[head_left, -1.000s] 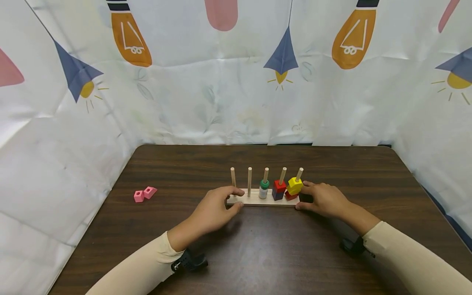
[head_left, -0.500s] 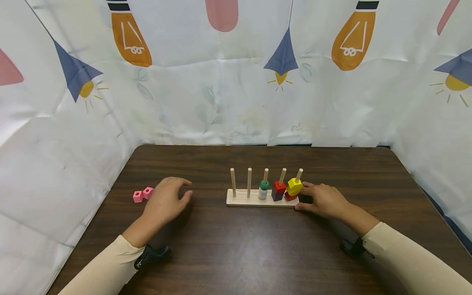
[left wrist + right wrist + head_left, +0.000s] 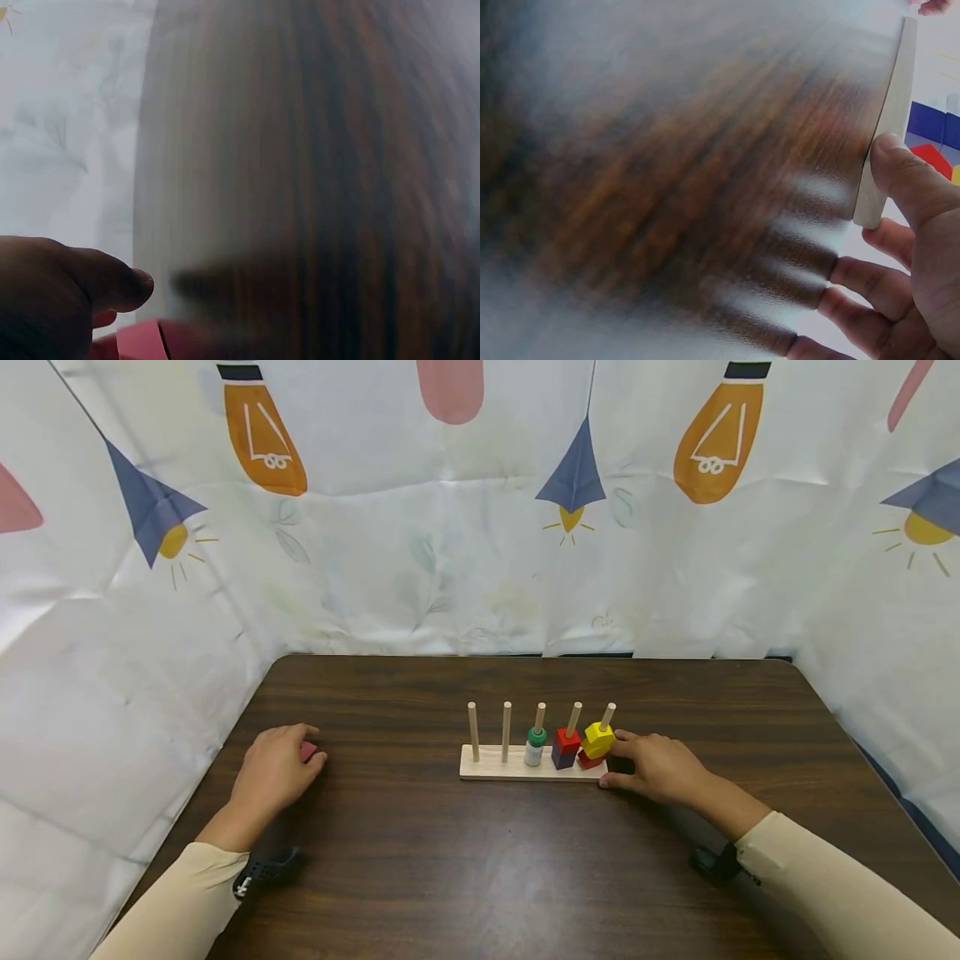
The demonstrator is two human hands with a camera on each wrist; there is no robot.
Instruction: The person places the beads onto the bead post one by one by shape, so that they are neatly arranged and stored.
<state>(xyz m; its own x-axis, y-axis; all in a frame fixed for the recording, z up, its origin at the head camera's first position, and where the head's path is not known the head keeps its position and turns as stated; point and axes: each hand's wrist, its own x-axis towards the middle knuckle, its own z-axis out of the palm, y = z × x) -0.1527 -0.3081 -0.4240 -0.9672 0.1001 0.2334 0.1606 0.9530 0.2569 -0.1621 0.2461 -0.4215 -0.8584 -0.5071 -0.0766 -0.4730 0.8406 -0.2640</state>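
A wooden peg stand [image 3: 495,772] with several upright pegs sits on the brown table. My right hand [image 3: 660,767] holds its right end, the thumb [image 3: 904,169] on the front edge and a finger around the end. Next to those fingers, a yellow block [image 3: 598,740] sits above a red one on the end peg. On neighbouring pegs are a red block [image 3: 568,740] over a dark purple one, and a green piece [image 3: 537,737] over a white one. At the left, my left hand [image 3: 272,772] reaches over the pink blocks; one pink block [image 3: 307,750] shows between its parted thumb and fingers.
The two leftmost pegs [image 3: 474,731] carry no pieces. A white printed cloth [image 3: 450,568] hangs behind and beside the table [image 3: 420,877]. Black wrist cameras [image 3: 266,868] are strapped below both sleeves.
My left hand has left the stand's left end and moved left across the table to the pink blocks, now mostly covering them. The right hand has stayed at the stand's right end.
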